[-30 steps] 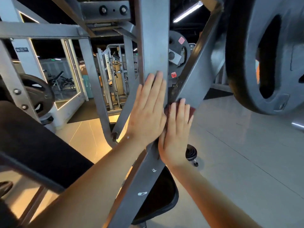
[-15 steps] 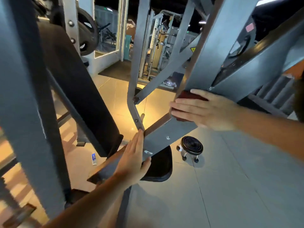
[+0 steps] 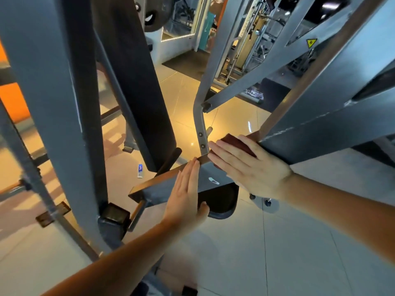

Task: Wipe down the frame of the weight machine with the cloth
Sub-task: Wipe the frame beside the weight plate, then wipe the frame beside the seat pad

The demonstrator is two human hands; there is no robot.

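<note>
Pressing dark red cloth (image 3: 234, 142) flat under spread right hand (image 3: 252, 169) for full wiping contact; bracing slanted frame beam (image 3: 154, 192) with flat, straight-fingered left hand (image 3: 186, 195), likely for steadiness.

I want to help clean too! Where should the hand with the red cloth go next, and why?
Probably slide the right hand, which presses the dark red cloth flat, down the slanted grey frame beam toward its lower end. The cloth sits high on that beam, and a bare stretch runs below it to where the left hand rests.
</note>
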